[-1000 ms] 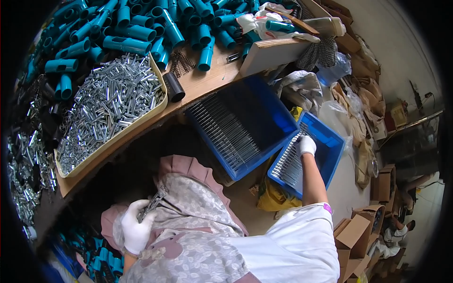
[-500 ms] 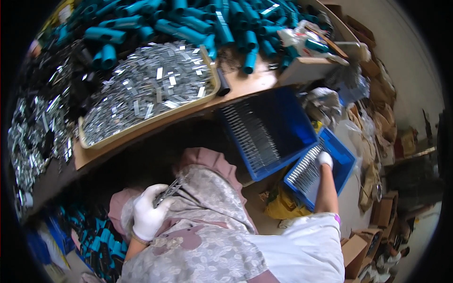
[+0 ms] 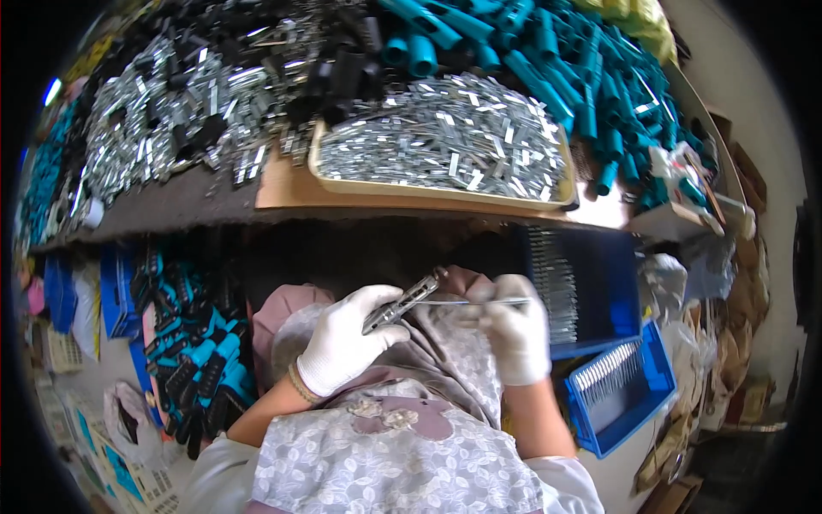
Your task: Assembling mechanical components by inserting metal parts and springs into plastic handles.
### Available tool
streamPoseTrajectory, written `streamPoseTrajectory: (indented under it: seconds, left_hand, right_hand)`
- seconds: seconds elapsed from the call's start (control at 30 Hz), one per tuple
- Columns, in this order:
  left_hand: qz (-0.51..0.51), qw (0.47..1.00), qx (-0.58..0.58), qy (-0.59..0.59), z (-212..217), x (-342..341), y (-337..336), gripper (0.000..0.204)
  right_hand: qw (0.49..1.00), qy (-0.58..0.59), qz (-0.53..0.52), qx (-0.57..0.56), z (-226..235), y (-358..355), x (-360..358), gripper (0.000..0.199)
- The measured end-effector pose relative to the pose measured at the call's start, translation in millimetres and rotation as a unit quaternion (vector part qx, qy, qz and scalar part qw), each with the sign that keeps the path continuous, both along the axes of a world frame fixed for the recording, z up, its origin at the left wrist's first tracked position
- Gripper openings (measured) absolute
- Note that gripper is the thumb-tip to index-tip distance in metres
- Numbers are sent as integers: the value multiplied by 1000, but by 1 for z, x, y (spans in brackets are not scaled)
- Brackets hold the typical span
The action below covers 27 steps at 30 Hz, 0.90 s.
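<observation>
Head view: our two gloved hands meet over the lap.
Left hand [image 3: 342, 343] grips one metal sleeve [image 3: 401, 304]; right hand [image 3: 512, 330] pinches one thin rod [image 3: 467, 301].

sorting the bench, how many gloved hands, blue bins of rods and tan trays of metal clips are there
gloved hands: 2, left hand and right hand
blue bins of rods: 2, large, small
tan tray of metal clips: 1
total: 5
</observation>
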<state>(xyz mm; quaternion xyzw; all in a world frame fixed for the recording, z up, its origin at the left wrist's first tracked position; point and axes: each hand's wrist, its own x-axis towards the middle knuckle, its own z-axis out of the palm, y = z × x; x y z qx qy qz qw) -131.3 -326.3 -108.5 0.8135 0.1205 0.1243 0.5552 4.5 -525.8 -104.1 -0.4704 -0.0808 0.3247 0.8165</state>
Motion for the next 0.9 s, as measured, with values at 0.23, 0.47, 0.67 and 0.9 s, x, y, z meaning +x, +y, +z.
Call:
streamPoseTrajectory:
  seconds: [0.23,0.47,0.67,0.9]
  left_hand:
    - [216,970,-112,-5,29,-42,35,37]
    - [223,965,-138,-15,29,-49,52,34]
    - [204,975,-83,-5,29,-41,58,24]
    - [224,971,-87,9,29,-40,57,21]
  right_hand:
    - [973,59,223,34,12,94,-29,24]
    - [961,26,263,-78,19,105,-35,32]
    - [960,50,241,-135,21,100,-41,32]
    - [959,-85,194,-189,11,99,-44,25]
